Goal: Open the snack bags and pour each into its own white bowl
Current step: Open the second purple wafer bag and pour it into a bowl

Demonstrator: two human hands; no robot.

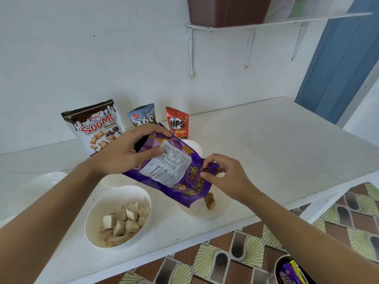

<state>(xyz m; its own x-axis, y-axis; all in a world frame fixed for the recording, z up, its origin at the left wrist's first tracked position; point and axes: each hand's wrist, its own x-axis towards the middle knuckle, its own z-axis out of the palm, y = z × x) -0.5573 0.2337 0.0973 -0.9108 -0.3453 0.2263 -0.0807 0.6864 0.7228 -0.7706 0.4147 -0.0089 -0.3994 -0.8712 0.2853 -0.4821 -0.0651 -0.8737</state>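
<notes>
Purple bag [168,169]: gold lettering, white label with black print, lilac-and-gold diamond pattern at one end. Left bowl [114,198] white, cubes [121,222] beige. Right bowl [196,211] white, pieces [210,200] brown. Soomi bag [94,128] white, dark-brown drip pattern, red lettering. Middle bag [141,115] blue-grey. Small bag [177,123] red. Table [266,150] white. Door [338,64] blue. Floor tiles [225,257]: brown, green fans, grey arches.

- White painted wall [82,48], evenly lit.
- White tabletop [266,140] set against the wall.
- White shelf [276,21] on brackets above, carrying a brown container [225,11].
- Blue panelled surface [338,68] at right.
- Floor [246,253] of patterned brown-and-green tiles.
</notes>
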